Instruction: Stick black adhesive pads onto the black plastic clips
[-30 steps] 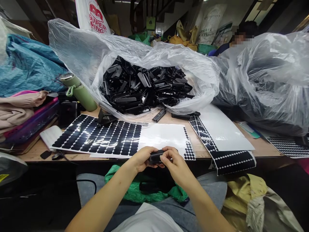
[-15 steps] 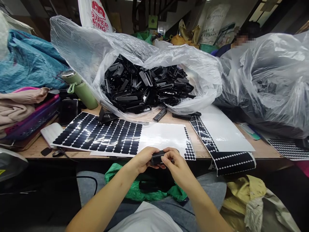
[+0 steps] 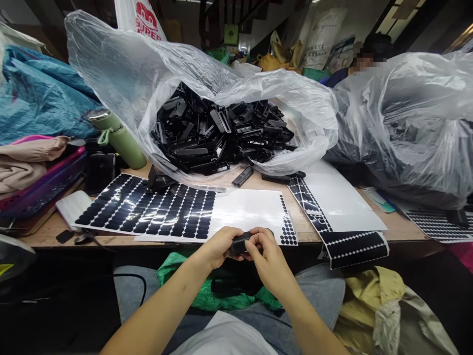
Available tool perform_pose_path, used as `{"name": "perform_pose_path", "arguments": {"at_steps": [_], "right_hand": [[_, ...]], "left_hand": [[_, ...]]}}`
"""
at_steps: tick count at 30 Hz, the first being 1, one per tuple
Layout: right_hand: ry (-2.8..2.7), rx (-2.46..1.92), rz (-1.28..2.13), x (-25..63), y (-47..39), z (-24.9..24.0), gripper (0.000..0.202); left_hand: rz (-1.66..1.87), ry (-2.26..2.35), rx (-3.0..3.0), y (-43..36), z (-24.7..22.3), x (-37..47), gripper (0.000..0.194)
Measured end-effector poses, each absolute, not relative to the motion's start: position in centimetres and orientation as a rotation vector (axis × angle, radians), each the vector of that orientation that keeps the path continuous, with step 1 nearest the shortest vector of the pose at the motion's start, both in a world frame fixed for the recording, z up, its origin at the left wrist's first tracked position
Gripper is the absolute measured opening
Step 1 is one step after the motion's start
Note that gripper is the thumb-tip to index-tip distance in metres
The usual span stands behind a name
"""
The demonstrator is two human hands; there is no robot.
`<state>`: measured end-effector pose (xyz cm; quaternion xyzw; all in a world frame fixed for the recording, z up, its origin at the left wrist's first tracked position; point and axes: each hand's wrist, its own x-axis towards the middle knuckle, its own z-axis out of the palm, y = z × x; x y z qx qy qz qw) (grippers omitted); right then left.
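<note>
A small black plastic part [image 3: 240,243] is held between my two hands, just in front of the table's near edge. My left hand [image 3: 220,245] is closed around its left end. My right hand [image 3: 263,248] grips the other end, thumb and fingertips pressed on its face. What the part is exactly, I cannot make out. Just beyond lies a sheet of black stickers [image 3: 148,207], its right portion bare white backing with small round dots at the edge. Behind the sheet, a clear plastic bag [image 3: 310,113] gapes open over a heap of similar black parts [image 3: 218,133].
Loose black parts [image 3: 243,176] lie before the bag. More sticker sheets [image 3: 358,250] overhang the table edge at right. A green flask [image 3: 123,143] and a purple basket [image 3: 44,172] stand left. Another filled bag [image 3: 414,128] sits right, a person [image 3: 369,54] behind. Green cloth [image 3: 199,293] covers my lap.
The whole view has shifted slightly, with the table things a little further left. Both hands keep their hold on the black part, almost unmoved.
</note>
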<state>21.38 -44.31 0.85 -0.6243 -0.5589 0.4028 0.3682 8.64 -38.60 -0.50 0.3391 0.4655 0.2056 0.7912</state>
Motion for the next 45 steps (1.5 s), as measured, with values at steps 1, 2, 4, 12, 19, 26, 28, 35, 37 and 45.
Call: {"name": "perform_pose_path", "arguments": {"at_steps": [1,2,4,12,19,26,28,35,37,45], "right_hand": [[-1.443,-1.605,1.019,21.3,-44.4,0.8,0.017],[-1.454,-1.609,0.998,21.2,-44.4,0.8,0.017],[-1.485,-1.621,0.928,20.9,-44.5,0.7,0.016],[-1.386,-1.912,0.469,25.0,-42.7,-2.5,0.022],[-1.648,-2.125,0.552,31.7,-41.3,-6.0,0.005],[-1.553,-1.980,0.590,30.8,-42.0,-4.4,0.011],[-1.458,-1.856,0.678,29.9,-42.4,-2.8,0.013],[-1.335,-1.632,0.910,25.7,-42.7,0.2,0.011],[-1.311,-1.660,0.905,25.3,-42.6,0.1,0.010],[-1.320,-1.697,0.870,25.2,-42.9,0.3,0.011]], "left_hand": [[0.442,1.001,0.734,-38.6,-0.4,8.7,0.016],[0.444,1.005,0.738,-38.6,-0.2,8.8,0.017],[0.454,1.019,0.745,-38.7,0.0,8.9,0.017],[0.436,1.001,0.843,-38.1,-0.2,8.8,0.024],[0.429,1.113,0.797,-36.4,-0.9,9.3,0.022],[0.427,1.110,0.723,-36.2,-1.0,10.4,0.021],[0.419,1.099,0.742,-36.3,-0.8,10.7,0.022],[0.386,1.054,0.825,-36.8,-0.5,11.5,0.024],[0.401,1.049,0.855,-36.9,-0.4,11.6,0.025],[0.411,1.030,0.880,-37.3,-0.4,11.7,0.026]]}}
